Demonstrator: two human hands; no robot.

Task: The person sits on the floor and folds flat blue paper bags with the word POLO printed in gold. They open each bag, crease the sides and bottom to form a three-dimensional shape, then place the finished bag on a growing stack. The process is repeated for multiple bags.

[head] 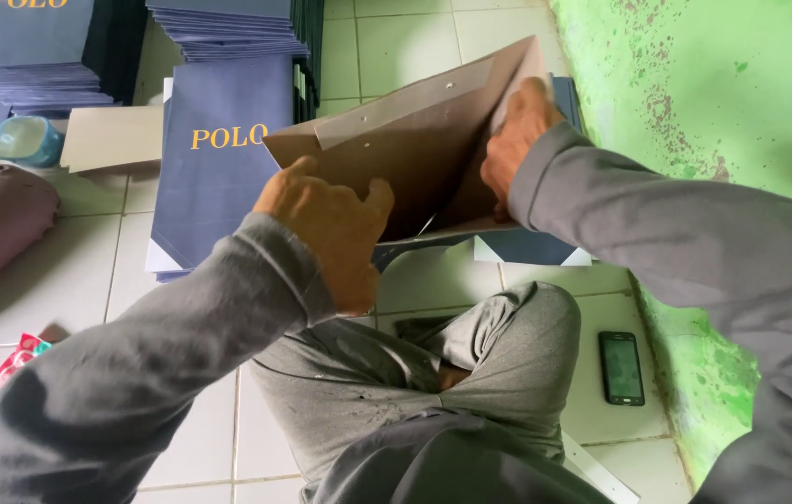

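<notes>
Green wall (741, 84) blocks my right; flat navy bags (219, 177) crowd left; bare floor tiles (396, 37) lie open ahead.

One open bag (415, 149), one phone (621, 368), one cup (27, 140), three stacks (228, 28).

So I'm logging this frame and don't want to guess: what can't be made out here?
- Inside of the brown paper bag: head view, its bottom is hidden by the left hand and the bag's own walls.
- Right hand: fingertips hidden inside the bag.
- Stacks of blue sheets: cut off by the top edge.
- Phone: screen dark.
</notes>
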